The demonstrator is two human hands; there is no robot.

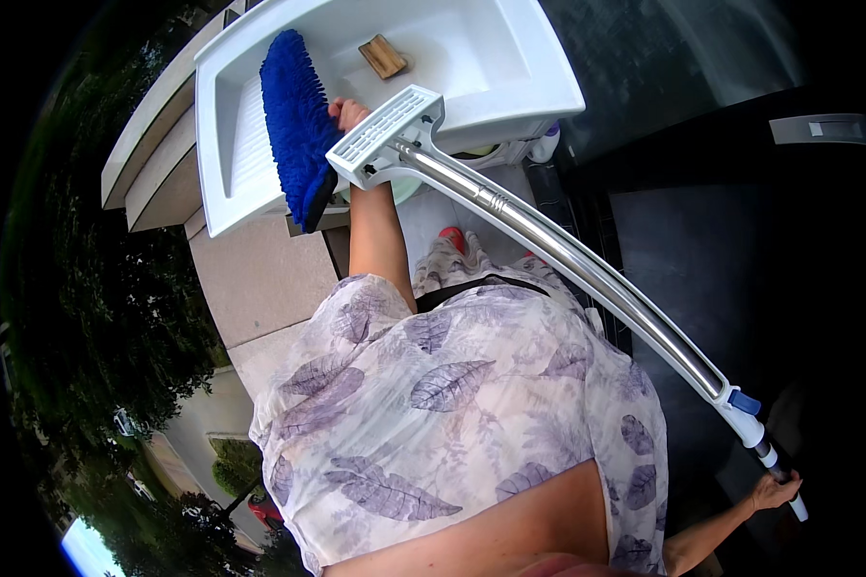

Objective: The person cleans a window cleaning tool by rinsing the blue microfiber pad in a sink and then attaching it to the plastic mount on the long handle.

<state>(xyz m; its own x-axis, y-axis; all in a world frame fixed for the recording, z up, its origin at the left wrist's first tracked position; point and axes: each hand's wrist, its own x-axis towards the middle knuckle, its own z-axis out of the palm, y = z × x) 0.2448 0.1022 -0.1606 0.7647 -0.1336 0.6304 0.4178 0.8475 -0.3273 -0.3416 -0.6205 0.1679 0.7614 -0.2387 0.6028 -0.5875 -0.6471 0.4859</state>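
Note:
My left hand (350, 115) is closed at the right edge of a fluffy blue microfibre mop pad (296, 115), which it holds up over the white laundry sink (209, 144). A white plastic mop head (386, 137) with slots crosses in front of my left wrist and hides part of the hand. From it a shiny metal mop pole (563, 245), flanked by a white plastic frame, runs down to the right, with a blue catch (744, 402) near its lower end. At the lower right, my right hand (776, 490) grips the pole's grip end. A brown block (383, 56), of unclear material, lies in the sink.
A bottle with a purple cap (546, 143) stands under the sink's right side. Beige ledges (260, 281) and trees lie to the left. A dark glazed panel with a metal latch (823, 130) is on the right. Grey floor tiles (433, 216) show by my red shoes.

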